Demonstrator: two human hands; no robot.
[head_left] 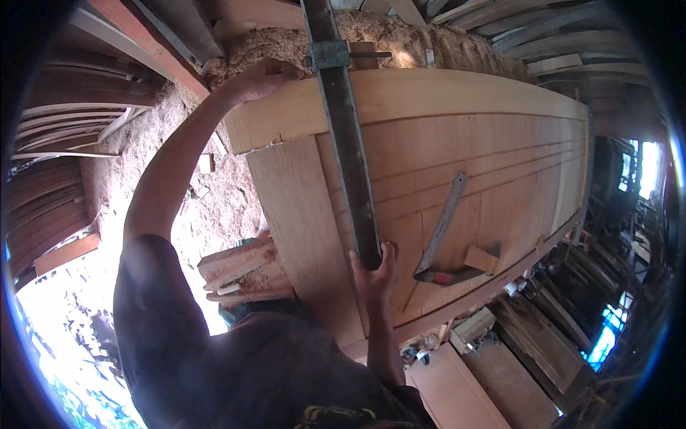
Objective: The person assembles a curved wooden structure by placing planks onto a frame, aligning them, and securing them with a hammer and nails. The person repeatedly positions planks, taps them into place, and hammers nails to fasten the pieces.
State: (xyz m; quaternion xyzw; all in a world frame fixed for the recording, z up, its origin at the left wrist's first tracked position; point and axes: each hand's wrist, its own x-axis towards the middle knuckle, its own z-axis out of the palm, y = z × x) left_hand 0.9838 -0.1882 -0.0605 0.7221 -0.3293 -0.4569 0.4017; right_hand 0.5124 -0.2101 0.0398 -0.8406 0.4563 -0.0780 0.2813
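The panel [407, 193] lies spread out in front of the person, its length running off to the right, and the clamp [347, 150] crosses its left part, reaching past the far edge; whether the bar rests on the face or hangs just above it, I cannot tell. To handle this well, the bar would best sit square to the long edges, with its head [330, 55] bearing flat at the far side, and any tightening should come gradually so that the joints do not creep or the panel bow. Both ends want support while the bar is shifted, since steel this long could swing and dent the bare wood. The left arm stretches out and bends over the panel's left end, its hand [270, 74] laid at the far corner beside the head; the fingers are partly hidden, so how far they close, and on what, I cannot tell. The right forearm comes up from below, and that hand [376, 275] is curled around the bar's near end, a digit on either side, short of the near edge. The square [444, 222] and the small block [482, 259] lie loose right of the right hand, and would be safer moved clear of the bar.
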